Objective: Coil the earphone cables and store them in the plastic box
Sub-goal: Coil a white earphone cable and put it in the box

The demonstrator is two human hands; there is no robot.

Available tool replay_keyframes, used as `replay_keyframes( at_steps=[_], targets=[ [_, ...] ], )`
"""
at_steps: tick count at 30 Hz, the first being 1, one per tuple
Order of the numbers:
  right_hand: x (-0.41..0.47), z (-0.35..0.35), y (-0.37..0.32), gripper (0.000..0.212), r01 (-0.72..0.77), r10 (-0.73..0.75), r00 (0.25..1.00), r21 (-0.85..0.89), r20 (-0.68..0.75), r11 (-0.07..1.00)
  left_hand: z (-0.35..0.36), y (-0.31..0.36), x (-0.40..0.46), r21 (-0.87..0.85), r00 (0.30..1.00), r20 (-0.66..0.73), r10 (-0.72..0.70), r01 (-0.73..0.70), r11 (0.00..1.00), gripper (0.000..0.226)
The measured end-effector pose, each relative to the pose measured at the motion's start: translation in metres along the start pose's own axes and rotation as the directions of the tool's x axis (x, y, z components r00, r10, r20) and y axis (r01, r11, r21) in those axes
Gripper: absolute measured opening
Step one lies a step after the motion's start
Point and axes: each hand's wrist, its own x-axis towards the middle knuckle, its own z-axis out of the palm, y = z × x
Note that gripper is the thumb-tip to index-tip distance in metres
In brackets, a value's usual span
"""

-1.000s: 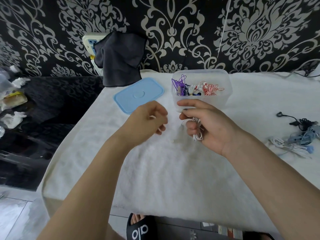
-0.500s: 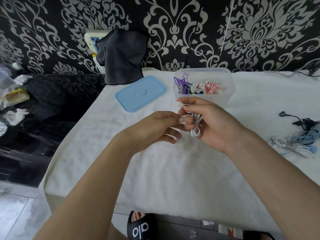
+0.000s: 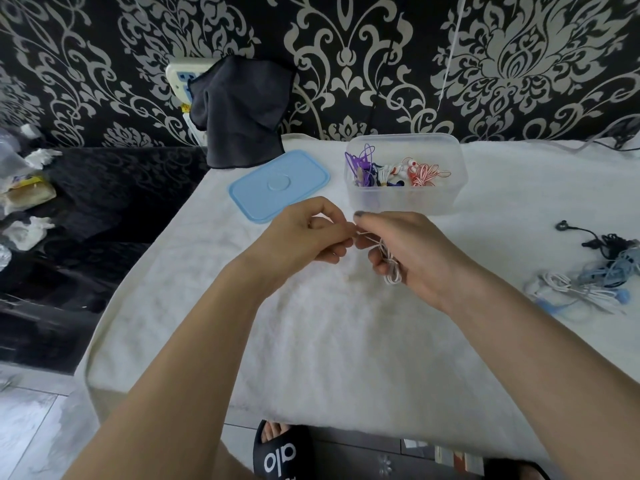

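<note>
A coiled white earphone cable (image 3: 390,263) is gripped in my right hand (image 3: 412,252) above the white towel, its loops hanging below the fingers. My left hand (image 3: 308,233) pinches the cable's free end right beside the right thumb. Just behind both hands stands the clear plastic box (image 3: 405,199), open, holding purple, white, blue and red-and-white coiled earphones. Its blue lid (image 3: 278,185) lies flat to the left of it.
Several loose earphones, black, blue and white (image 3: 588,275), lie tangled at the right on the white towel (image 3: 329,341). A dark cloth (image 3: 242,109) hangs over a power strip at the back wall. A black surface with crumpled wrappers (image 3: 27,192) is at left.
My left hand has moved right from open space to meet my right hand and now pinches the cable end. The right hand keeps hold of the coil.
</note>
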Motion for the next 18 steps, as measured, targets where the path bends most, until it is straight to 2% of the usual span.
replay_keyframes(
  at_steps=[2,7,11,16,18],
  targets=[
    [-0.0018,-0.0011,0.0013,0.034,-0.006,0.006,0.999,0.001,0.032,1.000,0.0015,0.0008,-0.0003,0.018,1.000,0.011,0.028,-0.028,0.999,0.021],
    [-0.0019,-0.0047,0.0022,0.014,-0.027,0.013,0.997,0.165,0.081,0.986,0.0006,0.0003,0.0001,-0.006,0.999,0.024,0.030,-0.030,1.000,0.011],
    [-0.0025,-0.0024,0.0019,0.010,-0.033,0.007,0.994,0.240,0.108,0.970,0.0007,-0.0009,0.0004,0.013,0.999,-0.013,0.044,-0.044,0.999,0.009],
    [-0.0028,-0.0045,0.0020,0.006,0.012,-0.027,0.997,0.198,0.074,0.980,0.0002,-0.0005,0.0018,-0.035,1.000,-0.020,0.024,-0.025,0.999,0.018],
    [-0.0014,-0.0061,0.0017,0.004,0.010,-0.021,0.999,0.213,0.048,0.977,-0.0026,-0.0023,0.0012,0.009,1.000,-0.025,-0.008,0.008,1.000,0.020]
  ],
)
